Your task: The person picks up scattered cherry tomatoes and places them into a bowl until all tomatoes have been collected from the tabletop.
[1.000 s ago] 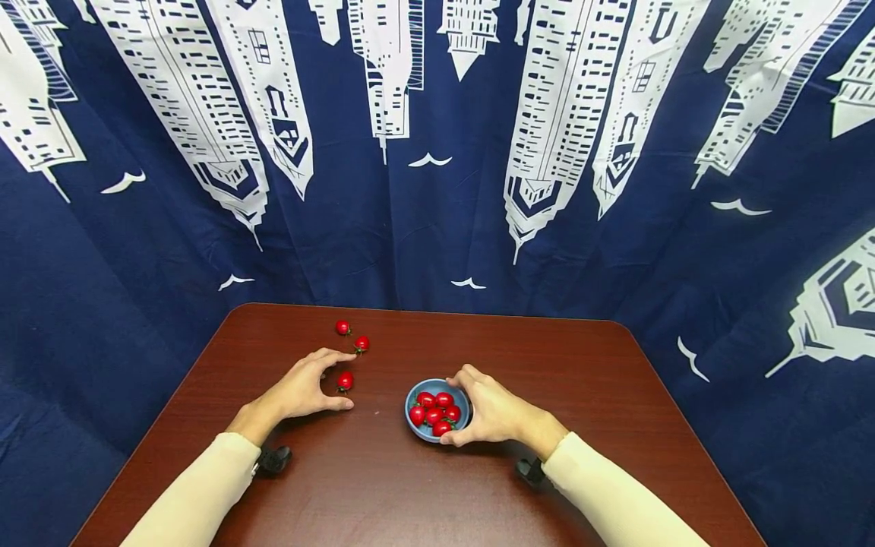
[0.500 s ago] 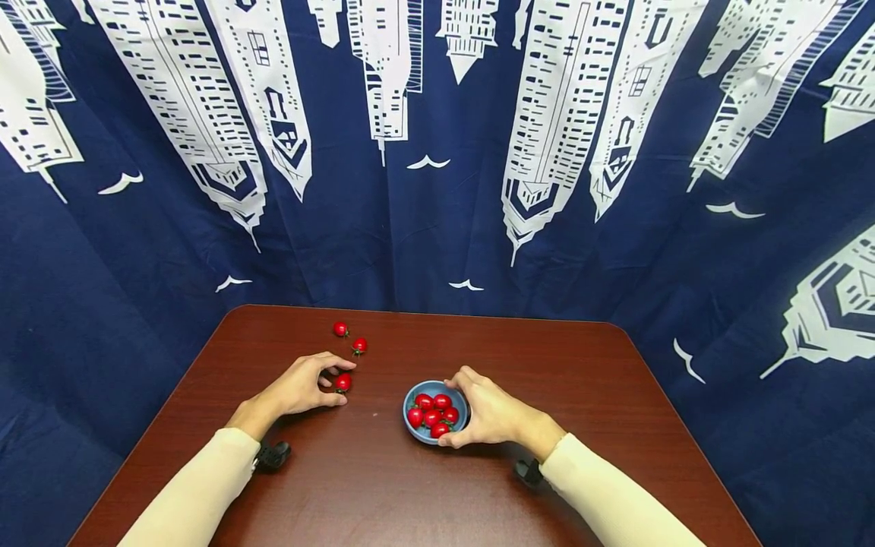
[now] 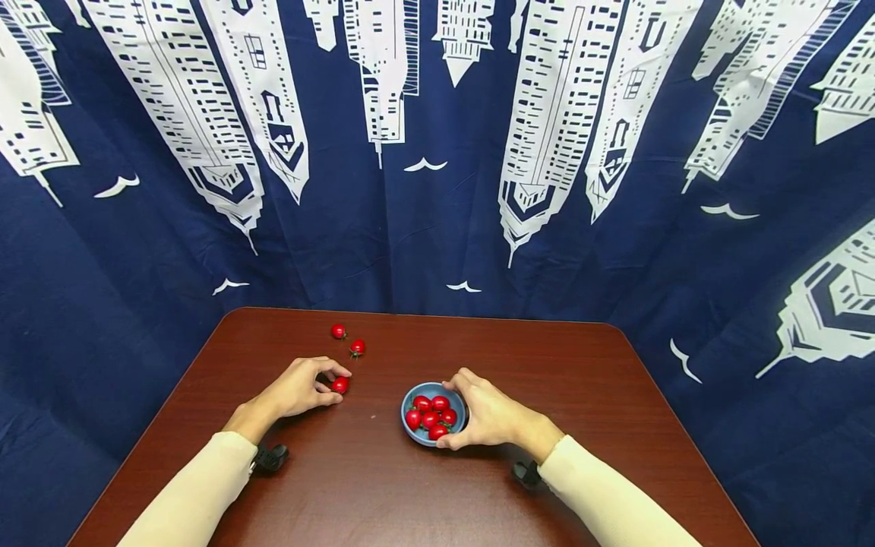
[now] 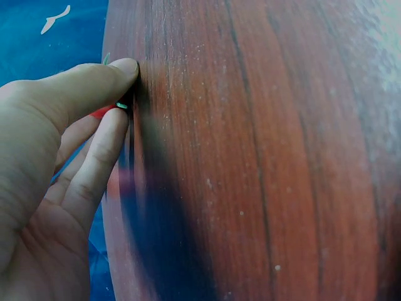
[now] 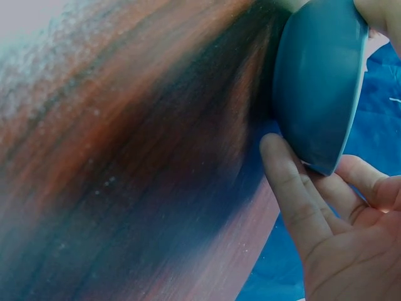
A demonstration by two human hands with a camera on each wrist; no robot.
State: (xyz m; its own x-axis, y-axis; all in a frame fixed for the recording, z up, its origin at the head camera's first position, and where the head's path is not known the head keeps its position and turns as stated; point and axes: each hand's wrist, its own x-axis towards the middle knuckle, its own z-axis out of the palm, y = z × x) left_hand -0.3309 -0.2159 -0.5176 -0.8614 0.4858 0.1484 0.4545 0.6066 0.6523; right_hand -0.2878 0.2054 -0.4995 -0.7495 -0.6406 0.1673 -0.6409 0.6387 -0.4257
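My left hand [image 3: 294,389] pinches a red cherry tomato [image 3: 340,385] between thumb and fingers, low at the left side of the table. In the left wrist view only a sliver of that red tomato [image 4: 103,112] and its green stem show behind the fingertips. My right hand [image 3: 494,412] grips a small blue bowl [image 3: 431,390], thumb at the near rim and fingers at the far side. Several cherry tomatoes [image 3: 430,420] lie inside it. The right wrist view shows the bowl's outer wall [image 5: 319,81], its contents hidden.
Two more cherry tomatoes lie beyond my left hand, one closer [image 3: 357,348] and one near the back edge [image 3: 338,331]. The brown wooden table [image 3: 547,357] has rounded back corners. A dark blue cloth [image 3: 424,243] with white building prints hangs behind it.
My left thumb and fingers have closed in on the nearest cherry tomato, from wide apart to a pinch. The right hand stays on the bowl. The whole head view has shifted slightly.
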